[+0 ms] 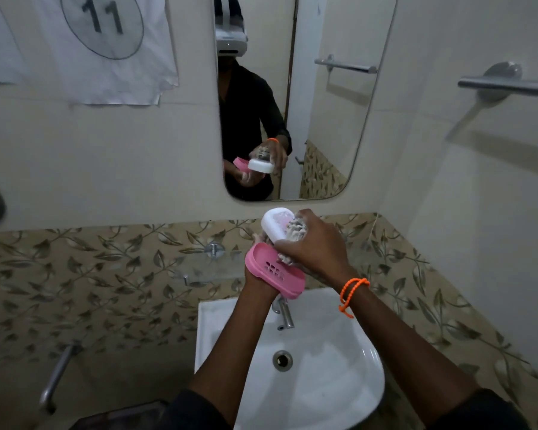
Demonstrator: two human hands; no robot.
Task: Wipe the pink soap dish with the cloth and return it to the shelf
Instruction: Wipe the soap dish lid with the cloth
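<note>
The pink soap dish (274, 271), an oval tray with drain slots, is tilted above the sink, and my left hand (259, 285) grips it from underneath. My right hand (319, 248) is just above and to the right of it, closed on a bunched whitish cloth (295, 229). The cloth is pressed into a white oval tray (275, 223), which is held up against the pink dish's top edge. A lower bit of cloth touches the pink dish's right rim. The glass shelf (208, 270) sits on the wall to the left of both hands.
A white basin (348, 352) with a chrome tap (284, 315) lies directly below the hands. The mirror (323, 119) hangs above it. A towel bar (507, 85) is on the right wall and a grab bar (56, 377) at the lower left.
</note>
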